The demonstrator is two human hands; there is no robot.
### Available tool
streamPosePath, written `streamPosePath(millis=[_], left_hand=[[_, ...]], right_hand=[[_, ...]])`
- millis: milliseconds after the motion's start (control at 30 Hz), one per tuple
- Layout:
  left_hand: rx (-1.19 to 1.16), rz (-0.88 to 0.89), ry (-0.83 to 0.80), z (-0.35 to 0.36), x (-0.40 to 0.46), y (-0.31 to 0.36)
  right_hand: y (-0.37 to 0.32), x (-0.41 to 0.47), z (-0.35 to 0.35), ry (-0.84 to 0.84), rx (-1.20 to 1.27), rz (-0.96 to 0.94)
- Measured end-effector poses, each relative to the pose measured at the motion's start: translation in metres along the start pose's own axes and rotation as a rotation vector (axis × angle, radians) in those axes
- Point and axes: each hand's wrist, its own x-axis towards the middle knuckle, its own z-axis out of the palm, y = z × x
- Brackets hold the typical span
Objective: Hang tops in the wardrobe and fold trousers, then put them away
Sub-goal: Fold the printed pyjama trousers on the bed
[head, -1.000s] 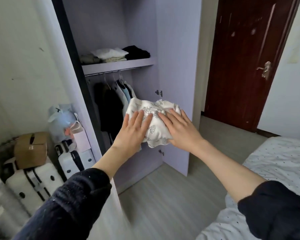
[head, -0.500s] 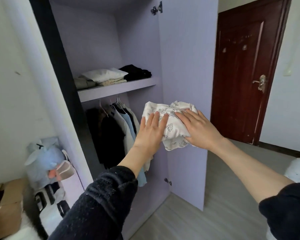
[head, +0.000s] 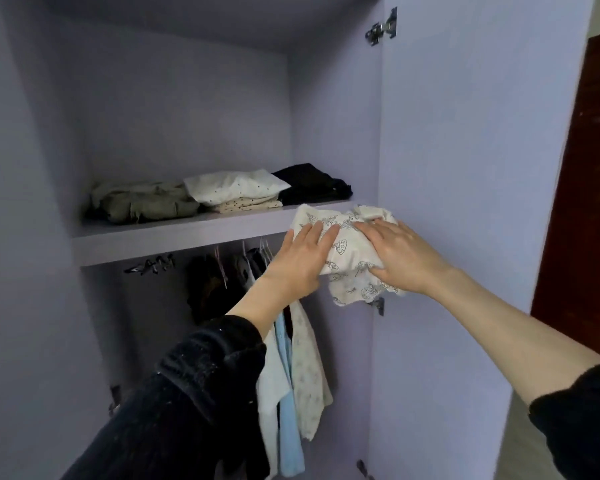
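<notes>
A folded white garment with a grey leaf print is carried between my two hands, level with the right end of the wardrobe shelf. My left hand lies flat against its left side with straight fingers. On the right side, my right hand holds it with fingers on top and thumb underneath. The garment's far edge touches or overlaps the shelf's front edge; I cannot tell which. Several tops hang on hangers below the shelf.
On the shelf lie a crumpled olive garment, a folded white dotted stack and a folded black garment. The open lilac wardrobe door stands close on the right. A dark brown room door is beyond it.
Both hands have raised the folded garment from chest height up to the shelf's front edge, and I have moved closer to the wardrobe. The hold on it looks the same.
</notes>
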Motion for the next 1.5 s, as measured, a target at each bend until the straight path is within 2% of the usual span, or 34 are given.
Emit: streamPosePath(millis=[267,633,733,833,867,900,967,1033,1067,1100,1133,1200,1233,1267,1367,1500], left_hand=[[0.081,-0.117,-0.036,-0.012,0.079,-0.101],[0.077,-0.421,0.031,-0.063,0.104,-0.308],[0.276,-0.486,0.103,-0.083,0.116,-0.36],[0.534,-0.542,0.2,-0.086,0.12,-0.405],[0.557,-0.564,0.164,-0.082,0.119,-0.416],[0.547,-0.596,0.062,-0.076,0.117,-0.423],[0.397,-0.71,-0.302,-0.056,0.109,-0.432],[0.2,-0.815,-0.668,-0.032,0.102,-0.432],[0.108,-0.841,-0.743,-0.023,0.097,-0.433],[0.007,-0.847,-0.728,-0.02,0.095,-0.431],[-0.122,-0.859,-0.642,-0.018,0.092,-0.433],[-0.323,-0.877,-0.359,-0.016,0.087,-0.435],[-0.301,-0.875,-0.246,-0.013,0.084,-0.435],[-0.187,-0.862,-0.207,-0.005,0.08,-0.434],[0.227,-0.834,-0.329,0.026,0.071,-0.427],[0.311,-0.889,-0.392,0.02,0.078,-0.416]], right_hand=[[0.012,0.145,0.023,0.062,0.281,-0.123],[-0.089,0.389,0.02,0.119,0.578,-0.362],[-0.122,0.449,0.007,0.262,0.57,-0.362],[-0.148,0.493,0.013,0.547,0.413,-0.325],[-0.156,0.502,0.019,0.545,0.439,-0.349],[-0.163,0.508,0.029,0.442,0.53,-0.392],[-0.181,0.51,0.057,0.006,0.703,-0.508],[-0.195,0.505,0.087,-0.366,0.659,-0.608],[-0.199,0.506,0.098,-0.45,0.666,-0.645],[-0.198,0.507,0.103,-0.475,0.707,-0.668],[-0.196,0.511,0.107,-0.478,0.788,-0.691],[-0.193,0.516,0.106,-0.449,1.067,-0.712],[-0.195,0.516,0.109,-0.424,1.162,-0.702],[-0.2,0.515,0.114,-0.392,1.162,-0.693],[-0.217,0.508,0.136,-0.317,0.793,-0.658],[-0.214,0.494,0.13,-0.223,0.752,-0.652]])
